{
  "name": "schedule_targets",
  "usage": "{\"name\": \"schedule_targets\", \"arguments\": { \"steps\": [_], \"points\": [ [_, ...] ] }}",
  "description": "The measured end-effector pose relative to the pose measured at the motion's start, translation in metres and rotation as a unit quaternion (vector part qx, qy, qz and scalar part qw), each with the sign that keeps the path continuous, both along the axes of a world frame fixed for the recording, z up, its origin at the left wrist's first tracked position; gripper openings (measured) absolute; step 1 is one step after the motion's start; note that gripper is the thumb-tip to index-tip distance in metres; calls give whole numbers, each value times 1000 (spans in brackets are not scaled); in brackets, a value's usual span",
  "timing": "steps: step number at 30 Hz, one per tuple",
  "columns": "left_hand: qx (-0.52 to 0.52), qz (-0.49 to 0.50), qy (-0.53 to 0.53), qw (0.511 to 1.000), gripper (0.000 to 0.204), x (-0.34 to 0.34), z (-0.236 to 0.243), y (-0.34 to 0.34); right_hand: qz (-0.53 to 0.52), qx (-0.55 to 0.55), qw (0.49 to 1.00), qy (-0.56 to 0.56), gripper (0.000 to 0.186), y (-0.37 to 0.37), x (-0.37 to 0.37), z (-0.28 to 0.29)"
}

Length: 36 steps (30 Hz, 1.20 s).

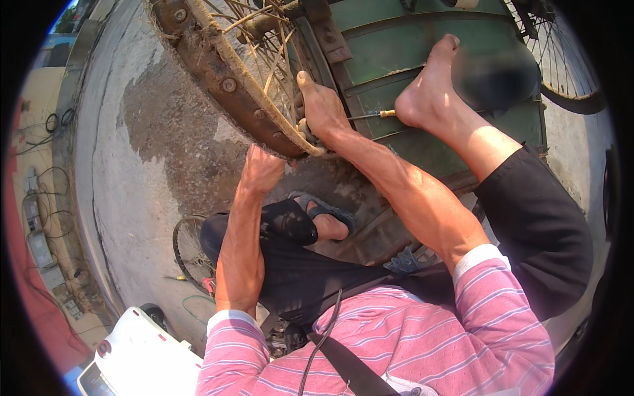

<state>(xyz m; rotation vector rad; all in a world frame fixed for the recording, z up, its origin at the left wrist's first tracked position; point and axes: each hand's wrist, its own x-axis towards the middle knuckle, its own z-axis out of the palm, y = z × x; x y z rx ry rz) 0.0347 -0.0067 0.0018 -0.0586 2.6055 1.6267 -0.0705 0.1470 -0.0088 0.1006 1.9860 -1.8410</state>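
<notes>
A spoked wheel (231, 86) hangs at the upper left; its brown outer band is dirty, frayed along one edge and studded with round bolt heads. My left hand (261, 170) is closed on the band's lower edge, its fingertips partly hidden. On the spoke side, my right hand (322, 111) wraps round the lower part of the wheel, thumb pointing up, other fingers mostly hidden. Just right of that wrist is a screwdriver (387, 113) with a yellowish handle against the green panel (376, 66); the wrist hides its shaft's end. My bare foot (422, 92) presses on the panel beside the handle.
Another spoked wheel (568, 72) stands at the upper right. On the concrete ground (122, 165) lies a small wheel rim (188, 247), near my sandalled foot (330, 218). A white casing (142, 356) stands at the lower left. Cables (56, 122) run along the left edge.
</notes>
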Motion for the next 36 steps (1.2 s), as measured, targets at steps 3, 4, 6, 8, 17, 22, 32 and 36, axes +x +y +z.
{"name": "schedule_targets", "arguments": {
  "steps": [3, 4, 6, 8, 17, 22, 32, 36],
  "points": [
    [-32, 29, -44, 998, 17, -2, 27, 18, 26, 56, 997, 54, 78, 8, -1, -3],
    [-48, 43, -64, 996, 18, -2, 35, 23, 22, 77, 995, 66, 75, 12, 1, 0],
    [-59, 26, -6, 998, 18, 1, 31, 19, 17, 115, 989, 96, 69, 20, 13, 13],
    [-44, 20, 16, 999, 18, 2, 34, 21, 54, 179, 970, 153, 71, 43, 23, 21],
    [92, 34, -29, 995, 27, 4, 26, 21, 284, 264, 898, 208, 71, 71, 26, 74],
    [148, 26, -22, 988, 35, 4, 19, 22, 357, 305, 834, 290, 58, 71, 7, 43],
    [361, -27, -39, 931, 40, -8, -17, 10, 372, 301, 846, 233, 56, 65, 14, 66],
    [345, -34, -52, 936, 51, -18, -14, 11, 400, 214, 853, 259, 55, 69, -2, 43]
  ]
}}
